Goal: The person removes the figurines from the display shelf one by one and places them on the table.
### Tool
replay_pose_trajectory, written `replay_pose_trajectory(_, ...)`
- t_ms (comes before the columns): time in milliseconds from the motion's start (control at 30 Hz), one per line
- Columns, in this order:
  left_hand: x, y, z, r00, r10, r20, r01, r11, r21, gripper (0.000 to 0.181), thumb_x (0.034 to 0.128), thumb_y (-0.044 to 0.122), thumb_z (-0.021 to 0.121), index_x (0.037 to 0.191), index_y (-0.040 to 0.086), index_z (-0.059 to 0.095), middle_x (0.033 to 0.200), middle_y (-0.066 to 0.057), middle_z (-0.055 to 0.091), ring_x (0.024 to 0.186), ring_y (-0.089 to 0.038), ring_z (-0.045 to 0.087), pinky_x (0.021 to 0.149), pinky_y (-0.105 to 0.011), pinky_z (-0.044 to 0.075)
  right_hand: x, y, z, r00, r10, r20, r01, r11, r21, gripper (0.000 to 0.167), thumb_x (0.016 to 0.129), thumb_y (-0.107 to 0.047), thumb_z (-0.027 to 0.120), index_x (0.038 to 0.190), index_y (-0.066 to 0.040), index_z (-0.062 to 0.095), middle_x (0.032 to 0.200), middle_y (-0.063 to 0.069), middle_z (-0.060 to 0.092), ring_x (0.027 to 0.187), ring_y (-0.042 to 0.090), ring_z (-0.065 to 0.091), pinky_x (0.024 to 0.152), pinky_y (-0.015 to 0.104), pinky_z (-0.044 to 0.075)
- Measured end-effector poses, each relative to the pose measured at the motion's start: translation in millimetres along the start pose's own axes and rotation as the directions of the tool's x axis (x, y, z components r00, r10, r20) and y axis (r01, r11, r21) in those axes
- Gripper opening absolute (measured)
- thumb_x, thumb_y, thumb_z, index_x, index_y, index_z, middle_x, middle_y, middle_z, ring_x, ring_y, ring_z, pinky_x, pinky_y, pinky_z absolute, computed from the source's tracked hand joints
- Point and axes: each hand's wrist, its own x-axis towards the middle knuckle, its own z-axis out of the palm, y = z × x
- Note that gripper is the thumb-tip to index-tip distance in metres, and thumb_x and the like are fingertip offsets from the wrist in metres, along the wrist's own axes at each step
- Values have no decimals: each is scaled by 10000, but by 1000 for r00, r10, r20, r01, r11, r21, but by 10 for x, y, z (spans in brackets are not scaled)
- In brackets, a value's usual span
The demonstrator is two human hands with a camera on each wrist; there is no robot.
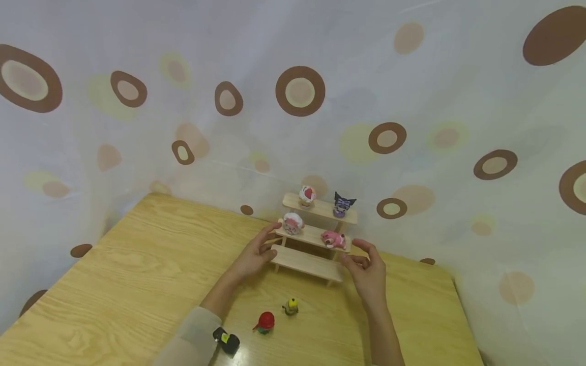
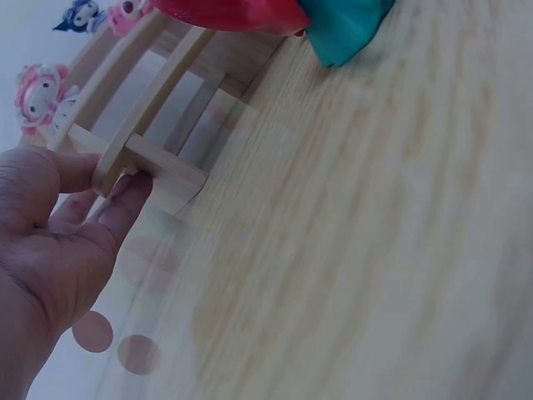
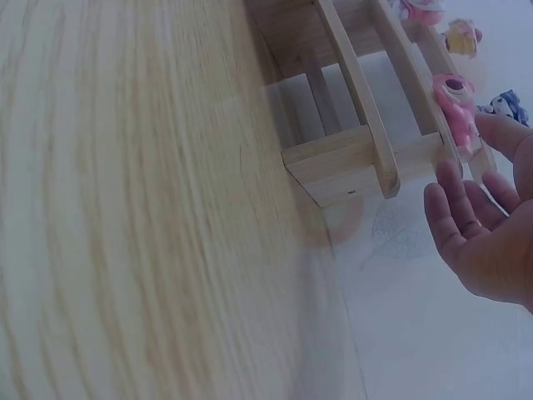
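Note:
A small three-tier wooden display shelf (image 1: 305,262) stands near the back of the table. My left hand (image 1: 254,254) is at its left end; in the left wrist view the thumb and fingers pinch the end of the lowest board. My right hand (image 1: 370,274) is by the right end, fingers loosely bent, holding nothing; whether a fingertip touches the shelf is unclear. On the middle board are a white-and-pink figurine (image 1: 292,223) at left and a pink figurine (image 1: 334,239) lying at right. The top board bears a strawberry-topped figurine (image 1: 307,195) and a purple figurine with black ears (image 1: 342,206).
In front of the shelf on the table (image 1: 151,254) are a small yellow-topped figurine (image 1: 291,306), a red-and-green figurine (image 1: 265,323) and a black object with a yellow patch (image 1: 227,341), close to the left sleeve. A patterned curtain (image 1: 256,142) hangs behind.

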Motion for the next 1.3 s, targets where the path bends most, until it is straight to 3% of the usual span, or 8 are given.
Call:
replay_pose_trajectory(267, 23, -17, 3, 1000, 5, -8, -5, 1000, -5, 733, 1025, -114, 540, 1657, 187, 320, 1715, -80, 277, 1526, -372, 364, 1279, -536, 282, 57, 13, 36, 999, -37, 32, 36, 999, 24, 529, 950, 28, 756, 1437, 40, 551, 1458, 174, 549, 905, 68, 711, 770, 195, 616)
replay_pose_trajectory(500, 15, -38, 16, 1000, -3, -6, 3, 1000, -11, 738, 1017, -122, 548, 1654, 179, 328, 1716, -80, 276, 1524, -368, 367, 1276, -540, 289, 66, 76, 71, 998, -14, 63, 12, 999, 30, 598, 973, -41, 757, 1522, -48, 521, 1580, 91, 482, 851, 88, 720, 679, 170, 569)
replay_pose_trajectory(633, -2, -30, 23, 1000, -8, -10, 8, 1000, -13, 742, 1018, -116, 553, 1656, 188, 326, 1703, -83, 301, 1525, -363, 366, 1278, -541, 283, 66, 84, 102, 997, -22, 77, 19, 999, 39, 607, 981, -57, 754, 1539, -61, 514, 1601, 90, 462, 864, 101, 731, 709, 182, 594)
replay_pose_trajectory(1100, -12, -33, 1, 1000, -10, 3, 10, 999, -34, 752, 1029, -128, 522, 1664, 211, 302, 1666, -145, 343, 1522, -373, 387, 1274, -495, 308, 27, 58, 243, 994, -104, 14, 103, 993, 51, 462, 943, 106, 720, 1389, 54, 611, 1429, 205, 531, 843, 62, 701, 682, 149, 589)
replay_pose_trajectory(1300, -21, -31, -10, 1000, -18, 8, 18, 999, -40, 743, 1024, -133, 521, 1657, 195, 312, 1642, -186, 364, 1516, -391, 393, 1266, -503, 320, 39, 92, 236, 997, -74, -10, 74, 996, 51, 385, 932, 86, 746, 1308, 22, 692, 1344, 185, 623, 841, 57, 746, 722, 183, 618)
